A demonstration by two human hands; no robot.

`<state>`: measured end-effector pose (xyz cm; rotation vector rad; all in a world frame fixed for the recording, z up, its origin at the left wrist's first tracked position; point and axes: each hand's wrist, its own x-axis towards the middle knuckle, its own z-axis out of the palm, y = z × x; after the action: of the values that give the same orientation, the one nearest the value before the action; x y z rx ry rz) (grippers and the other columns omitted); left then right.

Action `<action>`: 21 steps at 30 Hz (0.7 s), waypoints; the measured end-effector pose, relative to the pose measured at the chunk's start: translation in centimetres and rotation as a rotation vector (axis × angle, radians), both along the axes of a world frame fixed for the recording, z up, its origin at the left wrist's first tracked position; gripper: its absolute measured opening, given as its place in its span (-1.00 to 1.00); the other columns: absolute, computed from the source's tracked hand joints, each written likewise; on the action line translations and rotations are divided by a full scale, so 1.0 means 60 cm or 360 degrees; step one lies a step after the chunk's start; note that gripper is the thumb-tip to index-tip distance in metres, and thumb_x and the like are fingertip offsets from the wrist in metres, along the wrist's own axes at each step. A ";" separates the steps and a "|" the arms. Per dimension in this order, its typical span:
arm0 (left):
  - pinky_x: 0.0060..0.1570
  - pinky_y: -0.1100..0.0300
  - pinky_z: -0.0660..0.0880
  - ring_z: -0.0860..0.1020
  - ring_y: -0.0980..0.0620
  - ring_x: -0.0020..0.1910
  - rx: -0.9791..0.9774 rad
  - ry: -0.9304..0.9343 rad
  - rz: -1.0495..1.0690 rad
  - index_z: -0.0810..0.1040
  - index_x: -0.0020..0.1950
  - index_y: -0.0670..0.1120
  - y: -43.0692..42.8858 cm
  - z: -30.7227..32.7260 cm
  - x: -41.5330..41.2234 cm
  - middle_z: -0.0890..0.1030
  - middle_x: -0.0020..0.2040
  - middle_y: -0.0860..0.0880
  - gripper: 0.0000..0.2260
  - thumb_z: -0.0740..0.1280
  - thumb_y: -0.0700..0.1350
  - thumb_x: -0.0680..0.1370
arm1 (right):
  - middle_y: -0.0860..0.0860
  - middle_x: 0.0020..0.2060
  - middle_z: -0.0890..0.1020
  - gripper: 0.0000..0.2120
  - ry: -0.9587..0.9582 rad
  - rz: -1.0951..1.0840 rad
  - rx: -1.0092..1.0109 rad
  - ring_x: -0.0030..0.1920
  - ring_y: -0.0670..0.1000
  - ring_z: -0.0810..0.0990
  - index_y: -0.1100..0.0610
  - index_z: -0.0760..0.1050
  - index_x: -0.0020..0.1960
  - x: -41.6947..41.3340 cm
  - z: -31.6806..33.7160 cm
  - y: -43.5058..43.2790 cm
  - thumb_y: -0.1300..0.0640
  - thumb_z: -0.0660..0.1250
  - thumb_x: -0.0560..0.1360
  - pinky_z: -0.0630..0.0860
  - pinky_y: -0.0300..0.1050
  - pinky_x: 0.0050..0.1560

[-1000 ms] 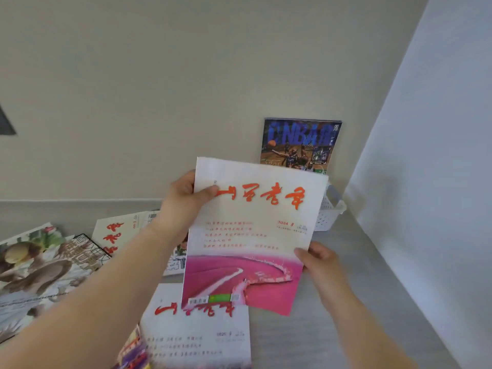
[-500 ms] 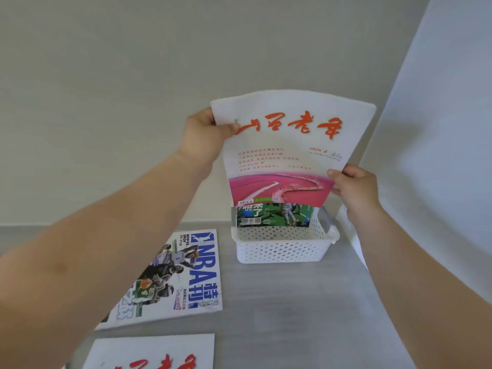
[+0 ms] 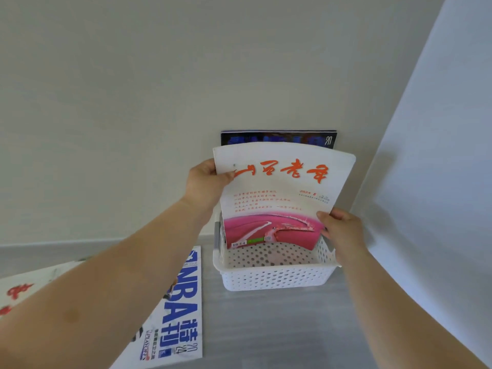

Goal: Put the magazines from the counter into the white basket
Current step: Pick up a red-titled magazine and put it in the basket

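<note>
We note the white-and-pink paper magazine [image 3: 279, 195] has dropped: long axis upright, lower edge entering the white perforated plastic basket [image 3: 277, 278] at 6 o'clock. The left hand [image 3: 206, 186] pinches its top corner; the right hand [image 3: 342, 230], nearer the basket, grips its side.

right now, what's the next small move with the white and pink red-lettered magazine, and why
Probably lower the white and pink magazine down: left hand and right hand grip it, its bottom edge just inside the white perforated plastic basket, ahead of the dark upright magazine.
</note>
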<state>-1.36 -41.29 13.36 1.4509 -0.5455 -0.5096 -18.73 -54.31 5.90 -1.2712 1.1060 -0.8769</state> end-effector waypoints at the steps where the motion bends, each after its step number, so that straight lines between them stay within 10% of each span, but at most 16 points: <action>1: -0.28 0.28 0.47 0.55 0.01 -0.16 0.0026 -0.0038 0.0032 0.51 0.11 -0.20 -0.006 -0.008 0.001 0.56 -0.08 -0.04 -0.76 0.26 -0.35 0.47 | 0.02 -0.12 0.58 -0.78 -0.0011 -0.0020 0.0003 -0.09 0.06 0.57 0.22 0.54 0.07 0.003 -0.003 -0.003 0.33 0.28 0.44 0.50 -0.02 0.08; 7: -0.05 0.27 0.40 0.44 0.08 -0.01 0.0299 -0.0497 0.0424 0.34 0.28 -0.11 -0.022 -0.059 0.025 0.46 0.12 0.01 -0.62 0.28 -0.27 0.48 | 0.00 0.00 0.55 -0.64 0.0054 0.0036 -0.0295 0.02 0.02 0.50 0.06 0.44 0.13 0.033 0.000 -0.021 0.39 0.12 0.45 0.46 -0.12 0.01; 21: -0.06 0.23 0.39 0.50 -0.04 0.05 0.0886 -0.0714 0.0114 0.38 0.29 -0.11 -0.012 -0.085 0.040 0.52 0.24 -0.08 -0.69 0.16 -0.11 0.55 | -0.07 0.05 0.36 -0.46 0.0151 0.0138 -0.0368 0.07 -0.09 0.35 0.06 0.16 0.37 0.062 0.009 -0.007 0.41 0.12 0.45 0.32 -0.17 0.05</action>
<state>1.05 -42.03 8.28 2.1345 -0.7367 -0.2835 -15.03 -54.76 6.44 -1.5541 1.0365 -0.9062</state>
